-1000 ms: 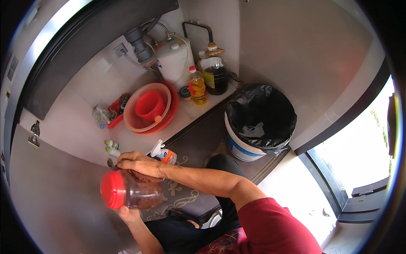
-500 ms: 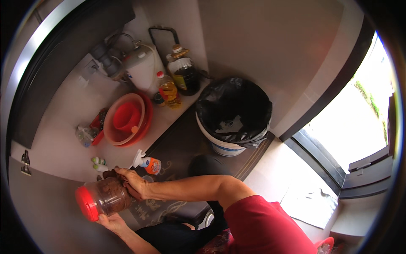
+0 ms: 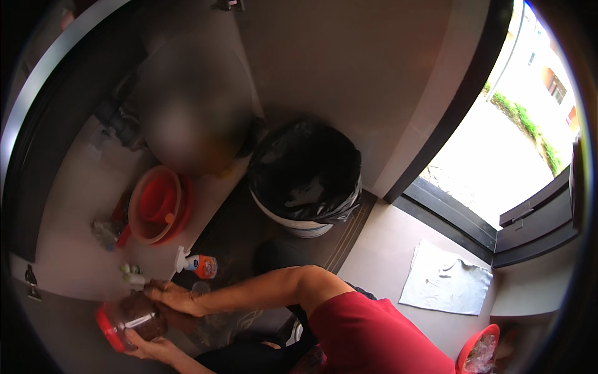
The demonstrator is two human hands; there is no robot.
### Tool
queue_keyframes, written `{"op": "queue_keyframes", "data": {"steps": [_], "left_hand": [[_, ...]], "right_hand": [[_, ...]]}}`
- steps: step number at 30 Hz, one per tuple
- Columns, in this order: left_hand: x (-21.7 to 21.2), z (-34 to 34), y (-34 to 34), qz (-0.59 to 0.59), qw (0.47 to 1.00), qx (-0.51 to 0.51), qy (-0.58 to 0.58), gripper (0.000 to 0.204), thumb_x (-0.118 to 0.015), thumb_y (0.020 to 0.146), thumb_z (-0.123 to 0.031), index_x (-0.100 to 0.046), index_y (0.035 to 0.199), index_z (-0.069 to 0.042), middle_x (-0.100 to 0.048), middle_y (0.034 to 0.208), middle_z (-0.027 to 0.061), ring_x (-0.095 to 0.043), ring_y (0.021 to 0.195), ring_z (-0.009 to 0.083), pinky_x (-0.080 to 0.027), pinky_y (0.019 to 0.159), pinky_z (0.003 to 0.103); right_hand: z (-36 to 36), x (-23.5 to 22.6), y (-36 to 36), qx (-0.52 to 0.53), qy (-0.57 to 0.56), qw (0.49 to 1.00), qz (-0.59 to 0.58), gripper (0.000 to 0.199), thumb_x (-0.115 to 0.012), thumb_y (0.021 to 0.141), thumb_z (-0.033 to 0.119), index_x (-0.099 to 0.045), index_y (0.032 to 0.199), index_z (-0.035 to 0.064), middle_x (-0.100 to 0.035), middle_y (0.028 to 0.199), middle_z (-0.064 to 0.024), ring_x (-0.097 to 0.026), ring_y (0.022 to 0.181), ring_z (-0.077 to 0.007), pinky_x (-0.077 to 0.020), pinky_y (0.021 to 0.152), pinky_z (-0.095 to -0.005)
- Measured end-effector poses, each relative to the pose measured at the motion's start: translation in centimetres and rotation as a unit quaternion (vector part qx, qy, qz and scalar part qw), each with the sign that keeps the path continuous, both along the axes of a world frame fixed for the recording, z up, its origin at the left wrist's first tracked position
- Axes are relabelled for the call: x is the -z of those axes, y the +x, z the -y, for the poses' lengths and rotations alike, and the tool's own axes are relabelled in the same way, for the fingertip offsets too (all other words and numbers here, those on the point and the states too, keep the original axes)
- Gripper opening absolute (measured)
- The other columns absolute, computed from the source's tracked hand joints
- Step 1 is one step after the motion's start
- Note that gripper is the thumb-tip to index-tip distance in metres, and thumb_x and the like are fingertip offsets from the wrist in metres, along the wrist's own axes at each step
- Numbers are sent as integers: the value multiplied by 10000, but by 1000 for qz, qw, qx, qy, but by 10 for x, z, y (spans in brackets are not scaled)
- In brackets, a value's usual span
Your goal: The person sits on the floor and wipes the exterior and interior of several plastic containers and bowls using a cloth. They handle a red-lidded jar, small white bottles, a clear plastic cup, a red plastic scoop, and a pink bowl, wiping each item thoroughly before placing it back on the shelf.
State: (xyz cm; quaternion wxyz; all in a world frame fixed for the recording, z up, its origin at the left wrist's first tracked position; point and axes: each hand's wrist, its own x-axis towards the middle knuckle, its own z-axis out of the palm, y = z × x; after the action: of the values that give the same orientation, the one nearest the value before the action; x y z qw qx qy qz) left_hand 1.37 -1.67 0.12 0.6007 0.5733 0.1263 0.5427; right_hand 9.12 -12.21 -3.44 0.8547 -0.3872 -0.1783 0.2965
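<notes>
Hands first, in the head view, low at the left edge: your left hand (image 3: 152, 349) cups the jar (image 3: 134, 318) from underneath, fingers wrapped around its lower side, so it is clenched on the jar. Your right hand (image 3: 174, 298) lies over the top of the same jar, fingers curled against its upper wall, gripping it too. The jar is clear plastic with dark contents, tipped on its side so that its red lid (image 3: 107, 327) points left and down. It is held off any surface, just in front of the near edge of the counter (image 3: 75, 206).

On that counter, close to the near edge and just above your right hand, stand a small spray bottle (image 3: 198, 265) with an orange body and two little green-capped bottles (image 3: 131, 274). Farther back sit stacked red basins (image 3: 159, 202), reaching toward the counter's right edge, with some small clutter to their left. The far part of the counter is blurred and you cannot tell what stands there.

Right of the counter's edge runs a dark strip of floor, and on it a white bucket lined with a black bag (image 3: 305, 181), set against the wall and well apart from your hands. Your right forearm crosses the space between bucket and jar. Beyond the bucket the floor opens toward a bright doorway (image 3: 498, 149); a pale cloth (image 3: 445, 283) lies flat there, and a red tub (image 3: 479, 352) sits at the lower right edge.
</notes>
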Motion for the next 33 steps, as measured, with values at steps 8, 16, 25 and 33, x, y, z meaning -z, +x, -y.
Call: {"op": "queue_keyframes", "data": {"steps": [8,16,25,33], "left_hand": [[3,-10,-8,-59,997,39,19,587,-655,814,-217,-399,1302,-14,-483,1262,184,-530,1107,287,-489,888,400],[9,3,-19,-130,982,135,22,656,-619,794,-259,-348,1349,-37,-455,1285,191,-496,1148,308,-466,907,416],[15,19,-22,-106,946,286,-111,695,-507,851,-428,-309,1372,-13,-394,1334,182,-432,1220,309,-406,985,433],[48,-10,-22,-39,890,425,-159,828,-790,627,-294,-397,1298,-9,-462,1289,128,-480,1179,260,-457,943,395]], "right_hand": [[38,-27,23,148,-333,884,294,203,-559,856,172,-645,952,14,-628,993,-167,-583,975,-324,-470,806,-424],[29,-11,52,348,-552,609,451,170,-611,816,217,-632,849,52,-568,692,-82,-613,687,-221,-526,622,-384],[43,-62,-16,248,-118,840,469,230,-668,705,236,-579,818,56,-556,745,-106,-519,881,-316,-401,798,-445],[46,-71,10,167,-75,899,398,335,-591,884,267,-507,1169,113,-494,1077,-108,-492,1019,-231,-431,855,-348]]}}
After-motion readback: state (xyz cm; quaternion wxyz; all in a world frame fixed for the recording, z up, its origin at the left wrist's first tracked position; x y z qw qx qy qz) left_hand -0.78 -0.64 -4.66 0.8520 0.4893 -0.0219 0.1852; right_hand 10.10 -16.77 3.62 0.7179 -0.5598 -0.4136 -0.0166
